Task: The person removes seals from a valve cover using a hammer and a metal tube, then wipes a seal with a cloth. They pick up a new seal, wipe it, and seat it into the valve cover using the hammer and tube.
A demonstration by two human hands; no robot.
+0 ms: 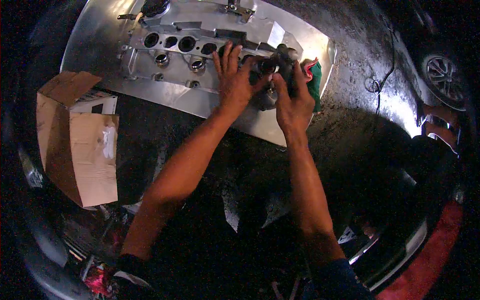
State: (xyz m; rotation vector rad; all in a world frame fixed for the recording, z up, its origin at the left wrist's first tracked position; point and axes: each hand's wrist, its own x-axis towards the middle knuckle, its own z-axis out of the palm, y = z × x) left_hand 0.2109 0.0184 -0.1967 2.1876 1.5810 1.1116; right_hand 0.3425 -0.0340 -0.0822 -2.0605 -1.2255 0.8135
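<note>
A grey metal engine casting (175, 55), apparently a cylinder head or intake piece, has a row of dark ports along its face. My left hand (234, 85) rests against it with fingers spread, thumb reaching toward a dark cylindrical part (285, 57) at the casting's right end. From the right, my right hand (296, 102) grips that dark part between thumb and fingers. The part's exact kind is lost in shadow. Shiny round metal fittings (197, 64) line the casting's lower side.
Beneath the casting lies a silver metal sheet (95, 60). A green and red cloth (313, 82) sits by its right end. An opened cardboard box (95, 150) stands at left. At right are a car wheel (442, 80), a dark cable (391, 65) and another person's hand (442, 127) beside a bright light.
</note>
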